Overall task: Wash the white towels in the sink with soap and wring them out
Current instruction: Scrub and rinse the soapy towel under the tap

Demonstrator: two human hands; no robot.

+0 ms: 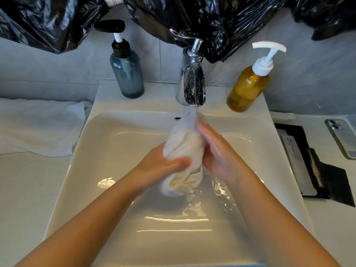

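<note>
The white towel (183,143) is bunched into a thick wet roll and is held above the basin of the sink (115,141), its upper end under the water stream (193,114) from the chrome tap (191,79). The left hand (163,166) grips the lower part, thumb across the cloth. The right hand (215,149) presses flat on the towel's right side, fingers almost straight. A second white towel (38,128) lies on the counter left of the sink. A grey-blue pump bottle (127,74) stands left of the tap and an amber pump bottle (248,87) right. A phone (342,137) lies far right
</note>
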